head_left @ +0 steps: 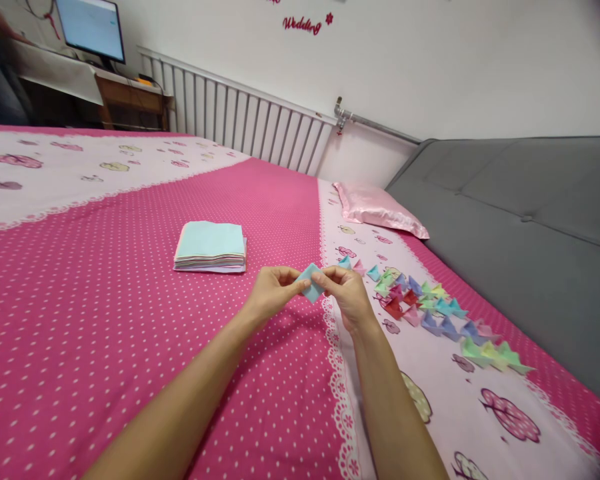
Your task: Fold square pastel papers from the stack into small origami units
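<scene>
Above the pink dotted bedspread [105, 320], the left hand [270, 293] and the right hand [347, 293] pinch a small folded light-blue paper [310, 283] between fingertips, each closed on one edge. Beyond the paper lies a stack of pastel paper squares [211, 247]. Right of the paper, rows of folded coloured pieces [430, 307] sit on the bedspread's pale border.

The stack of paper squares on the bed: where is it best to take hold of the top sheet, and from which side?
Probably at the near right corner of the stack of paper squares, coming from above on the side facing the hands. The sheets lie flat on the bedspread, so only an edge or corner can be lifted, and that corner lies closest to the right hand.
</scene>
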Demonstrator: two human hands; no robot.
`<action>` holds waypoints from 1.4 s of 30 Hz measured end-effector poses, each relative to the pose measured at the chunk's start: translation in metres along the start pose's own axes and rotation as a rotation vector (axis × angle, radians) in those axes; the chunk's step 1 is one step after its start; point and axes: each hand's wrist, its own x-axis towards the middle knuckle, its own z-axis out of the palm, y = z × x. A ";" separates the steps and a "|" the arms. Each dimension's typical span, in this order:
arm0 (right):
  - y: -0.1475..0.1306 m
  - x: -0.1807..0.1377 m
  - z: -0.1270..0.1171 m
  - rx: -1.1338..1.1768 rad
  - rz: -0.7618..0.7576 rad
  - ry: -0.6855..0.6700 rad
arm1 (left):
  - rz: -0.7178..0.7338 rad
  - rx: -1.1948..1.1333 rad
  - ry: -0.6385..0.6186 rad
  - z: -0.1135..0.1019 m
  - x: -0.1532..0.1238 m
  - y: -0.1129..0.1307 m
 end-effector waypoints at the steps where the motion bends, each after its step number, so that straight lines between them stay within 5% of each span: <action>1: 0.000 0.000 0.000 -0.010 -0.003 -0.008 | -0.001 -0.006 0.004 0.000 0.000 0.000; 11: 0.002 0.000 -0.001 -0.123 -0.073 -0.112 | 0.072 0.223 0.027 -0.001 0.002 -0.009; 19: 0.003 0.002 -0.001 0.035 -0.008 -0.084 | 0.032 -0.098 0.144 0.001 0.001 0.000; 33: 0.001 -0.003 0.001 -0.029 0.014 -0.193 | 0.032 -0.060 0.087 0.000 -0.002 0.002; 42: 0.003 -0.001 0.005 0.154 0.097 -0.029 | -0.023 -0.005 0.033 0.003 -0.001 0.000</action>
